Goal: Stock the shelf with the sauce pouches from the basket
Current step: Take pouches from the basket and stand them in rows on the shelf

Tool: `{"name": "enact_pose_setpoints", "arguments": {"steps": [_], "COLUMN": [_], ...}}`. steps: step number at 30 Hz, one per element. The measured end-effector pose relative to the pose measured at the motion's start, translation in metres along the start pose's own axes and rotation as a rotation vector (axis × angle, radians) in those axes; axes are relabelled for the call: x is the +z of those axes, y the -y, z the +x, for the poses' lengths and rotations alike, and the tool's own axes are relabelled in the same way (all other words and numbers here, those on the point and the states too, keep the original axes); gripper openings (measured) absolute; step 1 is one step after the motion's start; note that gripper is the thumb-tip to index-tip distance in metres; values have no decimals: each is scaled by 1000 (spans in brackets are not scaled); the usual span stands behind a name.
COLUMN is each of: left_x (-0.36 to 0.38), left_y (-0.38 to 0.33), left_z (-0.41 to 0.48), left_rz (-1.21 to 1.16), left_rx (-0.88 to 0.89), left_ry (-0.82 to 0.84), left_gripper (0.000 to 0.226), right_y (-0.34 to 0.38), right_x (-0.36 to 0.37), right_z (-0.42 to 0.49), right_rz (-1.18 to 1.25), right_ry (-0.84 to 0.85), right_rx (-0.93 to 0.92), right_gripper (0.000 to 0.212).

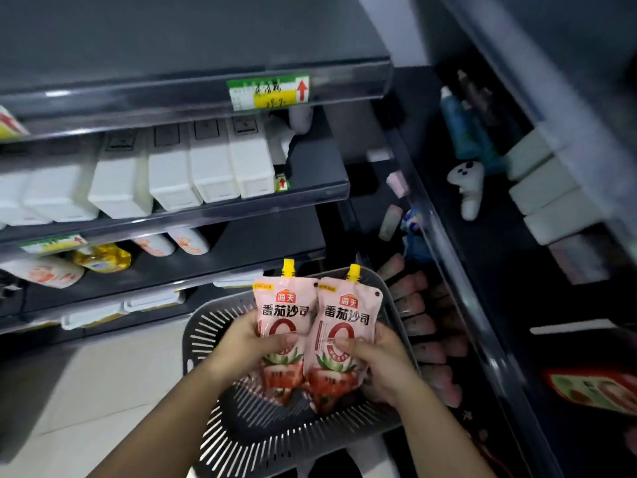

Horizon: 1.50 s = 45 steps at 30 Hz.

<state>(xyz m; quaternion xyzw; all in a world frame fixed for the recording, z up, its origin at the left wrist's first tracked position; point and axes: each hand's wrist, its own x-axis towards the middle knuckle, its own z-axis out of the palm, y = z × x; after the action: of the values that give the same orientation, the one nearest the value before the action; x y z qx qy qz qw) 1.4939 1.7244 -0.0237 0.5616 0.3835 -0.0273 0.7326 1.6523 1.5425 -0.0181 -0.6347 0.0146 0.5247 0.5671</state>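
Note:
Two pink tomato sauce pouches with yellow caps are held upright side by side above a grey slotted basket (213,326). My left hand (251,343) grips the left pouch (282,305) at its middle. My right hand (375,357) grips the right pouch (348,315) the same way. More pouches lie in the basket beneath, mostly hidden by my hands. A row of similar pink pouches (420,322) lies on the dark shelf just right of the basket.
Dark shelving (310,198) on the left carries white boxes (210,167), a price tag (269,91) and lower pouches (186,241). The right-hand shelves hold blue bottles (462,129), a white toy (467,188) and pale boxes (544,194). Pale floor tiles (86,391) lie below.

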Motion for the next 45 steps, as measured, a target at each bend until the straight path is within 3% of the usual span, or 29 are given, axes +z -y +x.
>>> {"name": "enact_pose_setpoints", "arguments": {"steps": [3, 10, 13, 23, 30, 39, 45], "left_x": [10, 55, 85, 238, 378, 540, 626], "left_y": [-48, -175, -217, -297, -281, -188, -107], "left_z": [-13, -55, -76, -173, -264, -369, -410], "left_rz": [-39, -35, 5, 144, 223, 250, 230], "left_rx": [137, 435, 546, 847, 914, 912, 754], "left_ry": [10, 136, 204, 474, 729, 913, 1073], "left_gripper": [43, 28, 33, 34, 35, 26, 32], "right_y": [38, 136, 168, 192, 138, 18, -72], "right_x": [4, -1, -13, -93, -175, -272, -327], "right_z": [-27, -114, -164, -358, -497, -654, -720], "right_rz": [21, 70, 76, 129, 136, 153, 184], "right_ry": [-22, -130, -155, -360, -579, -845, -992], "right_rx": [-143, -545, -697, -1010, -1103, -1152, -1091], "right_gripper": [61, 31, 33, 29, 36, 30, 32]}}
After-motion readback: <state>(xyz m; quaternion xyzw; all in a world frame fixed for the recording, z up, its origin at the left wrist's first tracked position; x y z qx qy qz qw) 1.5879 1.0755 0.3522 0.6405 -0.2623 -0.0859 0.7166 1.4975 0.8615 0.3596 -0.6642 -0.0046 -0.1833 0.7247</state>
